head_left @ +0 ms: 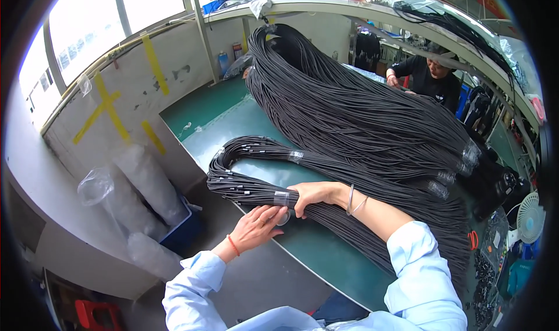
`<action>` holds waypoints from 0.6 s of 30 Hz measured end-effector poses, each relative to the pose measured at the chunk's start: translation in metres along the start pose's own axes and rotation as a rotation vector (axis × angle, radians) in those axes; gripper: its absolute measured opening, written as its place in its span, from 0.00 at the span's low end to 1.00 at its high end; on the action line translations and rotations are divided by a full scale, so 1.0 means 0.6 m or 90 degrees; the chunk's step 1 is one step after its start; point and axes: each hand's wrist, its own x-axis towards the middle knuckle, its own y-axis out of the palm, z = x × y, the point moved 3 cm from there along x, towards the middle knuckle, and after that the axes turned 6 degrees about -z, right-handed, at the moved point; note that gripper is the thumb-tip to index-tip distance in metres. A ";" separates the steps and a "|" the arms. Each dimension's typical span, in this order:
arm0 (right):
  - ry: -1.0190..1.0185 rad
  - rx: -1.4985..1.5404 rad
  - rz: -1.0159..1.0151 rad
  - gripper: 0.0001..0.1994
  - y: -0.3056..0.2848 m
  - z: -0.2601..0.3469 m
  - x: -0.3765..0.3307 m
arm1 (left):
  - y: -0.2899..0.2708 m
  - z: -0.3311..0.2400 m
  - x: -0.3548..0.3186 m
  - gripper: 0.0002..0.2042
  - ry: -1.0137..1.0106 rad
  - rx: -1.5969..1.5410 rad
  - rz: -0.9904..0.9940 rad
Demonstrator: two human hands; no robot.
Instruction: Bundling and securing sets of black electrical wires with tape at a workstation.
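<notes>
A bundle of thin black cables (250, 182) bends in a loop on the green table, with small pale tags along its strands. Around its near side my right hand (317, 194) is closed, thumb on top. A strip of clear tape (281, 198) wraps the bundle just left of that hand. My left hand (256, 225) is against the bundle's near edge, its fingers and thumb on either side of a roll of clear tape (284, 217). Another band of clear tape (296, 156) circles the loop's far side. Part of the roll is hidden by my left fingers.
A much larger heap of black cables (349, 110) covers the table (209, 118) behind. Plastic-wrapped rolls stand in a blue bin (181, 223) at left. A small fan (529, 217) stands at right, below an overhead shelf (314, 6). Another person (434, 83) works beyond the heap.
</notes>
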 end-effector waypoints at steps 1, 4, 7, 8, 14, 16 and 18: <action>0.028 0.106 0.041 0.24 0.002 -0.003 0.008 | -0.005 0.001 0.003 0.20 0.010 0.003 -0.013; 0.025 -0.024 0.020 0.22 -0.017 -0.003 0.020 | -0.023 0.001 0.023 0.23 0.041 0.003 -0.036; 0.018 -0.253 -0.106 0.19 -0.013 -0.025 0.011 | -0.028 0.033 0.088 0.26 -0.220 -0.125 0.376; 0.007 -0.422 -0.199 0.18 0.001 -0.031 0.004 | -0.037 0.052 0.134 0.26 -0.124 -0.009 0.140; -0.128 -0.661 -0.441 0.16 0.065 0.032 -0.014 | 0.126 0.222 0.114 0.30 -0.332 -0.524 0.536; -0.150 -0.648 -0.424 0.17 0.052 0.031 -0.030 | 0.128 0.212 0.131 0.27 -0.247 -0.351 0.467; -0.160 -0.636 -0.414 0.17 0.036 0.024 -0.039 | 0.084 0.171 0.151 0.23 -0.104 -0.001 0.313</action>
